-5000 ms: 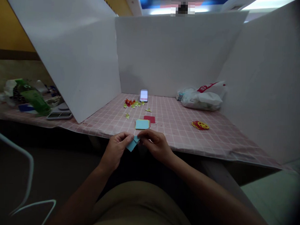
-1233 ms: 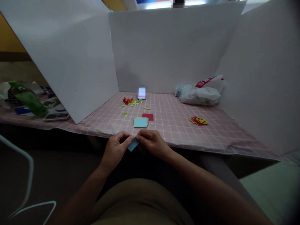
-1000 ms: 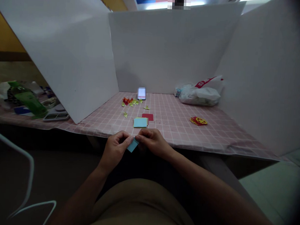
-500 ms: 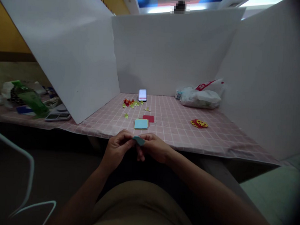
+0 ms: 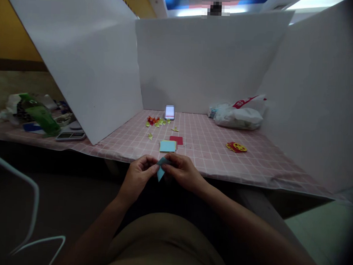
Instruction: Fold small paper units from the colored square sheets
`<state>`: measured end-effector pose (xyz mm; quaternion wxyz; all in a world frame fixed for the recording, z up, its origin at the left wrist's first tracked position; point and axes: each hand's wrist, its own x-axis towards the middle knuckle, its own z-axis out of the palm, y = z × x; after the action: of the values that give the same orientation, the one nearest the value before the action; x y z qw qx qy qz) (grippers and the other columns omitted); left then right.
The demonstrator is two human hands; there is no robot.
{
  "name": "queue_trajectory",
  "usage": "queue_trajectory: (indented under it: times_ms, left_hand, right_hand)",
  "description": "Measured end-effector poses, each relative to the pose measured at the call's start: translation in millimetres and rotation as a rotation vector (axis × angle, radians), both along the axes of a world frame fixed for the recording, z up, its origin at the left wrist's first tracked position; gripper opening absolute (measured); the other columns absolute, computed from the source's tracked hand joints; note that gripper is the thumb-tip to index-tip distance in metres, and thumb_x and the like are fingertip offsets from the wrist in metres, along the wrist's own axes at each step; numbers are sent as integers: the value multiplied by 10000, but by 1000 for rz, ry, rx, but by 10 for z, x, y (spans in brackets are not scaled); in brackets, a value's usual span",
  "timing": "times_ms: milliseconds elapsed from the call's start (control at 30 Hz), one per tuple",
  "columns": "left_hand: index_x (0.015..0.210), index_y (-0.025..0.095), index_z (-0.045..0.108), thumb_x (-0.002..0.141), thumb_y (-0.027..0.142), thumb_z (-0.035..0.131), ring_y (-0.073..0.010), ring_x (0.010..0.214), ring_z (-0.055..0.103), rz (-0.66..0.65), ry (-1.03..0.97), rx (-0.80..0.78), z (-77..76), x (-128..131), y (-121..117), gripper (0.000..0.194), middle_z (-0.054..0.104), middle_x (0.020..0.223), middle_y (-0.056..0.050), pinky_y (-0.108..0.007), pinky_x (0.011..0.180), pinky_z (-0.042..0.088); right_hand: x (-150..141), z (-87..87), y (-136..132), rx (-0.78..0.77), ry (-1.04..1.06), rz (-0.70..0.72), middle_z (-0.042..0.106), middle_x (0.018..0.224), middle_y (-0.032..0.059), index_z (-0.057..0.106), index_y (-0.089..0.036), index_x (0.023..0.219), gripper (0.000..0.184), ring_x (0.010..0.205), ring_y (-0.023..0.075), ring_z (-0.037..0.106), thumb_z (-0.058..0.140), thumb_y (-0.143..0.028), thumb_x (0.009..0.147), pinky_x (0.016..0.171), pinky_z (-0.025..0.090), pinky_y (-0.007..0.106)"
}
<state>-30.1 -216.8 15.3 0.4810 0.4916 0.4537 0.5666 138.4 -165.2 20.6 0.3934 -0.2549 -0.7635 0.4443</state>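
Observation:
Between my two hands, just off the table's front edge, is a small folded piece of light blue paper (image 5: 160,173). My left hand (image 5: 139,175) pinches its left side between thumb and fingers. From the other side my right hand (image 5: 184,172) grips it, with the thumb pressed on its face. The paper's lower end hangs as a point below the fingertips. Just beyond the hands lies a stack of paper squares (image 5: 168,146) with a light blue sheet on top. A red paper piece (image 5: 176,140) lies partly behind that stack.
Small folded red, orange and yellow paper figures (image 5: 154,121) lie toward the back left, near an upright phone (image 5: 169,112). Yellow and red cutouts (image 5: 236,147) and a white plastic bag (image 5: 239,113) are on the right. White panels (image 5: 210,60) enclose the table; a scale (image 5: 71,134) and green bottle (image 5: 41,114) stand outside.
The blue paper has turned, and a pointed end now hangs downward. My right hand's thumb has come onto the paper, and its lower fingers have curled in. The view has shifted slightly.

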Motion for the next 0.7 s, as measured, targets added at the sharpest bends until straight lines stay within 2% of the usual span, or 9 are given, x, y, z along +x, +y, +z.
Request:
queue_trajectory:
  times_ms: [133, 233, 433, 700]
  left_hand:
    - [858, 166, 654, 738, 277, 754, -115, 653, 595, 30, -12, 17, -8, -1, 1, 192, 669, 728, 3, -227, 635, 450]
    - [836, 162, 651, 740, 260, 743, -106, 640, 579, 40, -28, 32, -1, 8, -5, 165, 657, 712, 7, -219, 623, 439]
    - [834, 162, 658, 746, 253, 732, -113, 663, 586, 24, -4, 34, 42, 21, -38, 147, 664, 721, 1, -221, 635, 442]
    - [854, 172, 690, 767, 246, 732, -99, 667, 590, 29, -39, 72, 19, 28, -38, 122, 674, 747, 9, -204, 639, 448]
  right_hand:
    - [-5, 6, -37, 47, 36, -7, 592, 739, -16, 620, -180, 887, 53, 636, 101, 557, 576, -167, 860, 597, 436, 228]
    - [-4, 17, -47, -15, 97, 19, 580, 736, -28, 606, -187, 927, 72, 578, 86, 559, 576, -177, 862, 552, 435, 217]
    - [14, 5, -15, -73, 129, 30, 575, 737, -25, 598, -182, 872, 38, 586, 85, 563, 612, -213, 856, 553, 438, 217]
    - [-17, 45, -32, -288, 249, 104, 597, 697, -41, 591, -191, 905, 137, 524, 77, 564, 674, -222, 801, 515, 431, 205]
